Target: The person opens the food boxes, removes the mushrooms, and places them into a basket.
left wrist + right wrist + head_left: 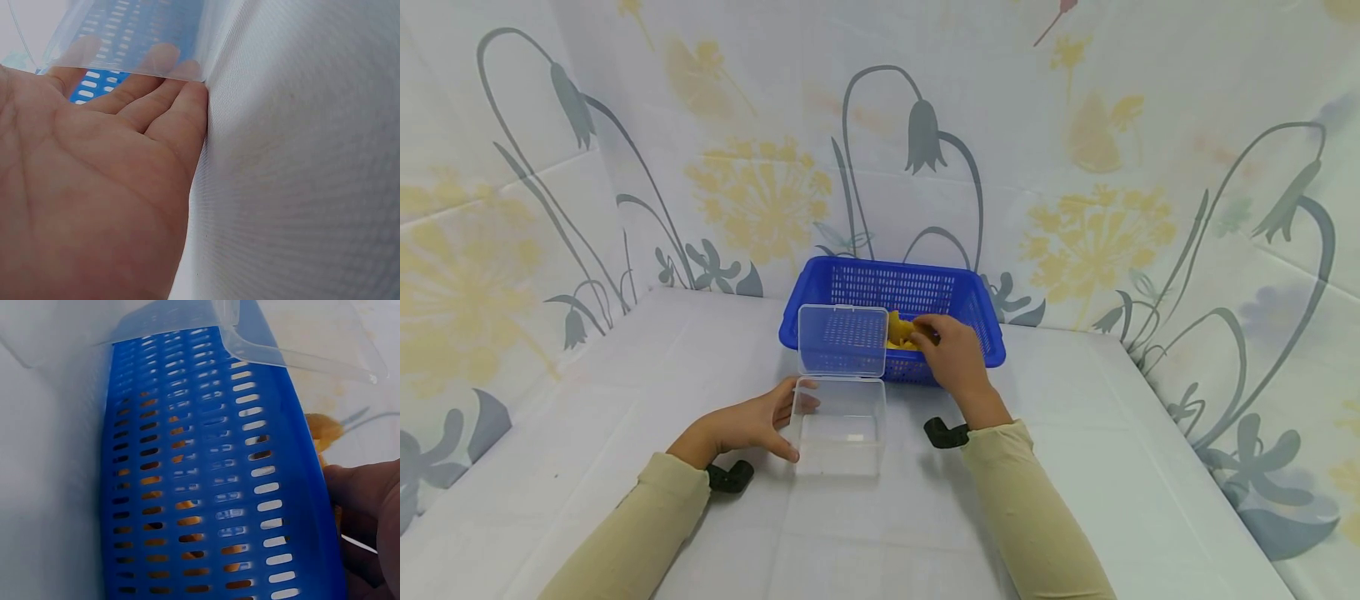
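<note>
A clear plastic box (838, 454) stands on the table, its hinged lid (842, 340) raised against the blue basket. At the box's left side, my left hand (756, 425) holds it, thumb on the near part and fingers round the far corner. Through the clear wall the fingers (159, 59) show in the left wrist view. My right hand (955, 354) reaches over the near rim of the blue basket (992, 325) and pinches a yellow piece (898, 327). That yellow piece (324, 430) rises above the rim in the right wrist view; its kind is unclear.
More yellow or orange pieces (187, 520) show through the slots of the basket wall. A white cloth covers the table (1120, 492). Behind the basket rises a flower-printed cloth (760, 108), with more of it at both sides.
</note>
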The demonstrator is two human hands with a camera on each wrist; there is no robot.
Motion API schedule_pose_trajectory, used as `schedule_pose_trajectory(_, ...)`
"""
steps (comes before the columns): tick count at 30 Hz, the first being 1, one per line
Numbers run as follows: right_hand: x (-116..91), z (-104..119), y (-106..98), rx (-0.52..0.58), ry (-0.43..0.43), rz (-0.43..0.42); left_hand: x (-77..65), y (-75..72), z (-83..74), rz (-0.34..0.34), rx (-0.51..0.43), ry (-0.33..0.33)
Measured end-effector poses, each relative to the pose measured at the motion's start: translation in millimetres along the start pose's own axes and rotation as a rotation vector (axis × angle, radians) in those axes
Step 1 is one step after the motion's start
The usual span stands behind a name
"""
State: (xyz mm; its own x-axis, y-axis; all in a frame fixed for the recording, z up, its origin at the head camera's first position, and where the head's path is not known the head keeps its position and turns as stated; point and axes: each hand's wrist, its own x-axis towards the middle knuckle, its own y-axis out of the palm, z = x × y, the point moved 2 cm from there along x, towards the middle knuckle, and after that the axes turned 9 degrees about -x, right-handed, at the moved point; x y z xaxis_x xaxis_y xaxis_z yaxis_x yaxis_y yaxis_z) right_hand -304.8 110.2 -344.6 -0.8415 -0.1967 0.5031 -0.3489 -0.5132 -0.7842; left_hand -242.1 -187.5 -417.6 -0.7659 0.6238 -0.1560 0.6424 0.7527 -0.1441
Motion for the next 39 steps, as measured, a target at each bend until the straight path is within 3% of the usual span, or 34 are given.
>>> schedule_pose_trajectory(11, 0, -1, 1, -0.013, -0.029, -0.012, 0.7, -1.4, 1.5, 0.000, 0.009, -0.006)
schedule_pose_trajectory(28, 2, 1, -6, 0.028, 0.007, 0.010, -0.5, -0.3, -1.0, -0.004, 0.003, -0.007)
schedule_pose_trajectory(39, 1, 9, -19, 0.029, -0.022, -0.022, 2.5, -3.9, 0.0, 0.003, 0.003, -0.013)
